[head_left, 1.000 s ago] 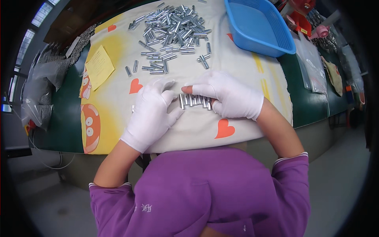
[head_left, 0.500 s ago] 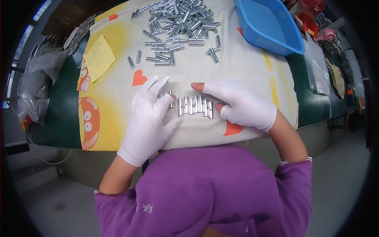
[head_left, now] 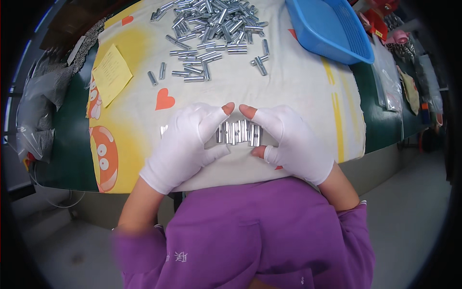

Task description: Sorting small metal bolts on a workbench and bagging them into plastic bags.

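A short row of shiny metal tubes, standing side by side, lies on the cloth in front of me. My left hand, in a white glove with a bare fingertip, is at the row's left end, its thumb and forefinger apart. At the right end, my gloved right hand curves about the tubes, with bare thumb and forefinger tips spread. The two forefingers almost meet above the row. Whether either hand touches the end tubes is hard to tell. A few more tubes show partly behind my left hand.
A big pile of loose metal tubes lies farther off, with several strays around it. At the far right sits a blue plastic basket. A yellow paper rests on the left of the patterned cloth. Plastic bags stand beyond it.
My left hand has moved right and down to the row's left end, uncovering tubes at its left. My right hand has shifted left and slightly down; the hands are closer together.
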A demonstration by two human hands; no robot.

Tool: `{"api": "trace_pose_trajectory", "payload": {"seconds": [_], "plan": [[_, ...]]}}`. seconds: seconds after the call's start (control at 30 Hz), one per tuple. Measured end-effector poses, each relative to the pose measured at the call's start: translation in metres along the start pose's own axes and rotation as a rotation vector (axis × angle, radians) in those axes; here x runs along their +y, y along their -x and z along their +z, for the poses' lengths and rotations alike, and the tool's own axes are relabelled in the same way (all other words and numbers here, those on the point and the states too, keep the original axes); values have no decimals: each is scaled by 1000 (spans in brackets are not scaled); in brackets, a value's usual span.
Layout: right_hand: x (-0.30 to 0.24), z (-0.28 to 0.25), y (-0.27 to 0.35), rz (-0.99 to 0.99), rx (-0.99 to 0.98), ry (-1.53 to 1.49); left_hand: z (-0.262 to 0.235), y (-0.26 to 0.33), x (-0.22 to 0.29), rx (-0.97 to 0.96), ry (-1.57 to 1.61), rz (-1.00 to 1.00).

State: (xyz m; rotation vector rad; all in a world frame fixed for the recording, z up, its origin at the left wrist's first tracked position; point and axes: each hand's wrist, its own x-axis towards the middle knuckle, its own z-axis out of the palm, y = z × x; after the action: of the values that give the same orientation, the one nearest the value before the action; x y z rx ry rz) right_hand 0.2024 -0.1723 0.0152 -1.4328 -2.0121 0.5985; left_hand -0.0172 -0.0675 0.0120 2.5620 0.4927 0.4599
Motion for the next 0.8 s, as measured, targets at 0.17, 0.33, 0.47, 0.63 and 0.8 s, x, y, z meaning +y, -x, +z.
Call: {"api": "trace_pose_trajectory", "payload": {"seconds": [0.17,0.33,0.47,0.63,0.8], "plan": [[-3,7,-9,89,52,-87,14,1,-4,95,67,2],[-1,14,-12,87,78,-36,13,-1,-2,86,55,-27],[0,14,-16,133,32,-51,13,-3,-3,77,61,-39],[1,15,-15,128,44,-72,17,-3,-5,115,37,-11],[5,-1,-4,65,-19,-42,3,4,-6,15,119,-90]]}}
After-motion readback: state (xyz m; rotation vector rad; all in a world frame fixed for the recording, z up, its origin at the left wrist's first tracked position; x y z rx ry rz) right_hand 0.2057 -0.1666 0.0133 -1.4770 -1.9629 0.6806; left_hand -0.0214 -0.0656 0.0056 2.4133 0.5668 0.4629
